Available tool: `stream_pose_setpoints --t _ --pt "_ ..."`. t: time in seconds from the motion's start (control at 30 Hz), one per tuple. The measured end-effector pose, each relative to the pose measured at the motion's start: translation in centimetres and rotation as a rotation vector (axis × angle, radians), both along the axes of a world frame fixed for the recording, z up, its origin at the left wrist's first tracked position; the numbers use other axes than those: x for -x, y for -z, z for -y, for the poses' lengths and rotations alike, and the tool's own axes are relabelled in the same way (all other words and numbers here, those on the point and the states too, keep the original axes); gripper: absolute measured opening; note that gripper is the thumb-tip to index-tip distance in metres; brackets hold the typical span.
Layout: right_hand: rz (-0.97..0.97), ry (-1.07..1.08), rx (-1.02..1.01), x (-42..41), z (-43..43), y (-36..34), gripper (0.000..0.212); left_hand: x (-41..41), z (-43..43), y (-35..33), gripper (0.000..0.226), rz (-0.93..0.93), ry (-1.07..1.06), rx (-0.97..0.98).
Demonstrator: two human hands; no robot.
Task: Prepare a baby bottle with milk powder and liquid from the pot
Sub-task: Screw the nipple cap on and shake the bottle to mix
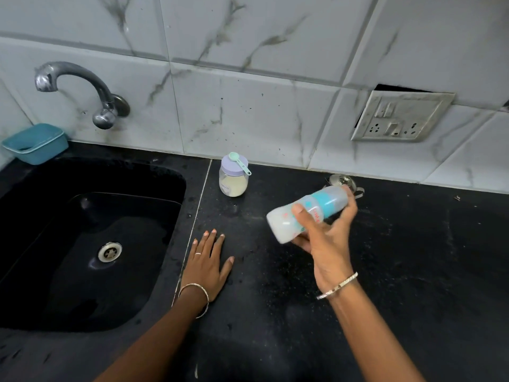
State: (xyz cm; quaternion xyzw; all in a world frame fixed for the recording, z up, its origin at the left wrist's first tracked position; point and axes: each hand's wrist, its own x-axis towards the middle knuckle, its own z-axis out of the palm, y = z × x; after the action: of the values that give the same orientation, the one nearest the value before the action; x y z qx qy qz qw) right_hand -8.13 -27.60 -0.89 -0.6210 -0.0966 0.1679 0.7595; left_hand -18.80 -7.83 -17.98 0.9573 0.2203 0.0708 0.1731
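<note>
Baby bottle [308, 213] in right grip [325, 230]

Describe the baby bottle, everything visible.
The baby bottle is translucent plastic with a teal band and printed markings. It is tilted nearly sideways above the black counter, base toward the lower left, cap end toward the upper right. White milky liquid fills the base end. The right hand grips its middle, thumb across the front, fingers behind. It looks slightly motion-blurred. Nothing else touches it; the left hand lies flat on the counter.
</note>
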Motion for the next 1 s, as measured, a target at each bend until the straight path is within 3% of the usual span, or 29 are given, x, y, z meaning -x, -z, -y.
stream_pose_setpoints --t 0.1,0.13,0.23,0.3,0.43,0.6,0.63,0.73,0.8,0.9,0.93,1.0 --pt "0.069 -0.354 0.257 0.6 0.7 -0.6 0.099 0.0 0.1 -0.2 0.076 0.039 -0.013 -0.005" --pt "0.072 -0.37 0.253 0.5 1.0 -0.8 0.099 0.0 0.1 -0.3 0.075 0.045 -0.014 -0.004" --pt "-0.031 -0.104 0.007 0.0 1.1 -0.7 0.098 0.2 0.2 -0.2 0.069 0.045 -0.017 0.004" --pt "-0.003 -0.026 -0.02 -0.1 1.2 -0.6 0.096 0.2 0.2 -0.1 0.062 0.04 -0.013 0.008" --pt "0.041 -0.405 0.273 0.0 2.2 -1.7 0.096 0.0 0.2 -0.2 0.059 0.057 -0.009 0.009" --pt "-0.035 -0.006 -0.061 -0.1 1.5 -0.7 0.093 0.0 0.1 0.0 0.059 0.054 -0.009 0.002" --pt "-0.023 -0.024 -0.016 0.1 1.3 -0.4 0.094 0.0 0.1 0.0 0.059 0.052 -0.01 -0.002" --pt "-0.006 -0.371 0.196 0.8 1.9 -1.1 0.094 0.1 0.2 0.1 0.058 0.067 -0.011 -0.014" --pt "-0.021 -0.284 0.147 0.4 2.1 -1.1 0.091 0.1 0.2 0.2 0.061 0.076 -0.018 -0.024" --pt "-0.059 -0.052 -0.082 0.2 1.8 -0.4 0.084 0.0 0.2 0.1 0.07 0.083 -0.014 -0.028" --pt "-0.044 -0.06 -0.045 0.3 1.7 -0.2 0.086 0.0 0.1 0.1 0.071 0.091 -0.012 -0.025" --pt "-0.021 -0.27 0.133 0.8 1.9 -0.6 0.093 0.0 0.0 0.2 0.072 0.089 -0.013 -0.028"
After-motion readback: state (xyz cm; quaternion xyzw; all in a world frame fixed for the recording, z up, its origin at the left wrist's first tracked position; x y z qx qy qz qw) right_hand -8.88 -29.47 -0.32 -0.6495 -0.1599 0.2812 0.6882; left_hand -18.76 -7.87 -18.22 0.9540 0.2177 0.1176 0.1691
